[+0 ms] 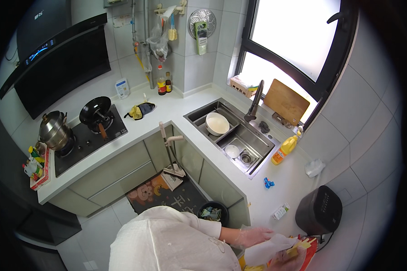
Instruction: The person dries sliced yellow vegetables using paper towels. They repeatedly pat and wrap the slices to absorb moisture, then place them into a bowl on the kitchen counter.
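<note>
My left hand [256, 236], in a clear plastic glove, reaches over the right-hand counter with its fingers stretched forward. It lies against or just beside a white paper or cloth sheet [269, 250]; whether it grips the sheet cannot be told. My right hand [288, 260], gloved as well, is closed around pale yellow flat strips [300, 248], whose ends stick out past the fingers. The sheet hides part of this hand. Behind it shows a red package [312, 254], and something yellow [254, 267] lies below the sheet, cut off by the picture's lower edge.
A black countertop appliance [318, 210] stands by the wall, near a small carton [280, 211] and a blue plastic item [268, 183]. Farther along are a yellow detergent bottle [285, 150] and a sink [254, 135] holding bowls. A trash bin [226, 216] sits below the counter.
</note>
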`<state>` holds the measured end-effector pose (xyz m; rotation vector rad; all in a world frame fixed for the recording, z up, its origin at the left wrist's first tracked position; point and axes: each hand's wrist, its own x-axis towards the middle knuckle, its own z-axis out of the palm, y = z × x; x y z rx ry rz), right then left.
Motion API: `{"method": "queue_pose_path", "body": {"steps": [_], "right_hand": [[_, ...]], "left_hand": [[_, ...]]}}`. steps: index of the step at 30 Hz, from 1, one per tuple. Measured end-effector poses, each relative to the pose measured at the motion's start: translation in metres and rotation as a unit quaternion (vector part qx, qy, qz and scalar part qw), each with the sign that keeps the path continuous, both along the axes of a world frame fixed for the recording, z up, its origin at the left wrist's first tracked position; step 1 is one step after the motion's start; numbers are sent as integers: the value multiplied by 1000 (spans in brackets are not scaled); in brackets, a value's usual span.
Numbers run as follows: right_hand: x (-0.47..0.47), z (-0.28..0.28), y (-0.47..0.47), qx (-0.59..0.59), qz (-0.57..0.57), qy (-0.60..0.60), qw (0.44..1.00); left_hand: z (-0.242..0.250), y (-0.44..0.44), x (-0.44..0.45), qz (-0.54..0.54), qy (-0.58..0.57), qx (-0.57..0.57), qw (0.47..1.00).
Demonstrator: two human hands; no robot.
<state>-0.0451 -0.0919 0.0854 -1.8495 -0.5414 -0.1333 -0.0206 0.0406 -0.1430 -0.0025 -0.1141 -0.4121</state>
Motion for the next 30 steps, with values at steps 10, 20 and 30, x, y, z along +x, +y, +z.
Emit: {"method": "queue_pose_path", "body": {"steps": [10,20,30], "right_hand": [[28,-44,-26,89,14,62,994],[63,-92,-81,311,106,292,898],[50,-48,-69,-163,-14,55,985]], "left_hand": [[47,2,-16,251,-218,202,921],[90,10,-12,74,63,-83,992],[102,-15,-4,79,142,5,987]]}}
